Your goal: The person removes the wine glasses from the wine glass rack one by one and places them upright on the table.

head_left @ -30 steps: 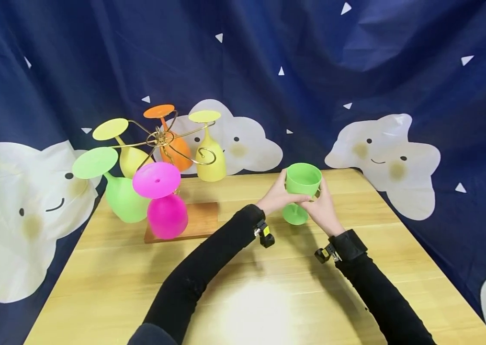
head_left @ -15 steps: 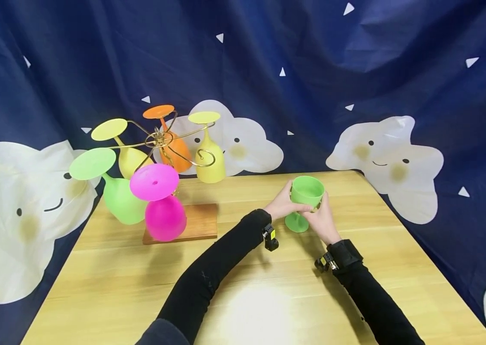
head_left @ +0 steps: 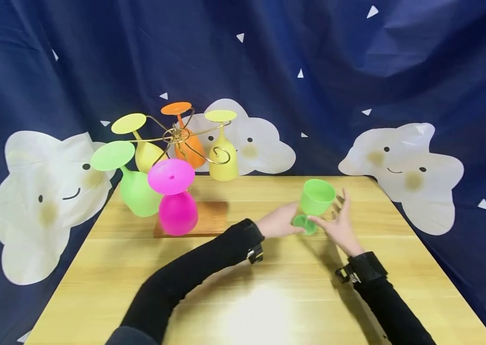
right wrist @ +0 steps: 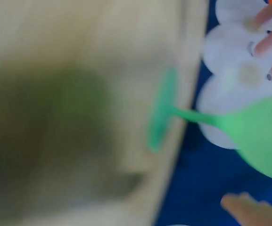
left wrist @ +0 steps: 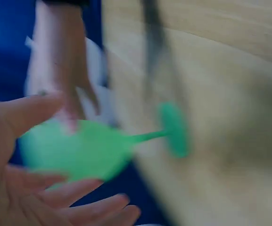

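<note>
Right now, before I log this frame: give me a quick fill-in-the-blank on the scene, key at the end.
1. The goblet between the left hand and the right hand is coloured ____.
2. Exactly ____ yellow goblets hang on the rack.
3. The pink goblet hangs with its foot facing ____.
4. The rack stands toward the person's ____ side.

Missing words: green; two; up; left.

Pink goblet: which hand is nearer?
Left. In the head view, the left hand is right of the pink goblet, apart; the right hand is farther right, beside the off-rack green goblet.
</note>
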Demonstrator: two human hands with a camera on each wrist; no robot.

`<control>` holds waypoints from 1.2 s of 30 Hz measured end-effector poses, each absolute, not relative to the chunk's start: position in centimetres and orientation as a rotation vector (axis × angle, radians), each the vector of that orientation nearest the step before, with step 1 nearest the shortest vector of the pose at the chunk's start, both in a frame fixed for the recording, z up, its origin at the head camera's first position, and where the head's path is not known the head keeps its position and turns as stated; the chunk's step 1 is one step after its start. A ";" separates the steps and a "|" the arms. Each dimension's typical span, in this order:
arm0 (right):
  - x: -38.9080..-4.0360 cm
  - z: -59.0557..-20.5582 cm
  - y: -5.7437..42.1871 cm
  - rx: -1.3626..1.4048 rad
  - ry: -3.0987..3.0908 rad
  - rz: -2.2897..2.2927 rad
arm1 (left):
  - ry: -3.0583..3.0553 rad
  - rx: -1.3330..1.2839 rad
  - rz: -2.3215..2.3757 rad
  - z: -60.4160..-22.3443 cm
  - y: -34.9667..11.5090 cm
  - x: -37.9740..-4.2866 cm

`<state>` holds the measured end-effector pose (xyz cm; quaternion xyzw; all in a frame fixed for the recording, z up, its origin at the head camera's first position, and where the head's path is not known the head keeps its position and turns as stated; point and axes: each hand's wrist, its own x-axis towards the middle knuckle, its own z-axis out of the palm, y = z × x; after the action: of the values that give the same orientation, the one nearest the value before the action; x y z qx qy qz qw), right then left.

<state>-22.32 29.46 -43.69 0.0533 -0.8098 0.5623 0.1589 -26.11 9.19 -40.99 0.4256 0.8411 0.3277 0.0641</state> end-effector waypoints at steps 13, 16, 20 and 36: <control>-20.4 -31.2 23.5 0.703 -1.765 0.771 | 3.115 1.809 1.428 -23.5 -6.6 -15.7; -20.2 -29.8 20.1 0.884 -1.698 0.744 | 3.290 1.559 1.531 -24.0 -9.2 -17.4; -20.3 -29.0 16.3 1.137 -1.714 0.663 | 3.355 1.319 1.536 -25.9 -10.9 -19.9; -22.2 -29.0 8.9 1.383 -1.816 0.201 | 3.090 1.146 1.871 -29.3 -12.2 -22.2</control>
<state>-22.24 8.93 -28.96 0.5497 -0.7220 0.0800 0.4125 -22.16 -12.24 -29.32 0.2866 0.7730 0.4681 -0.3182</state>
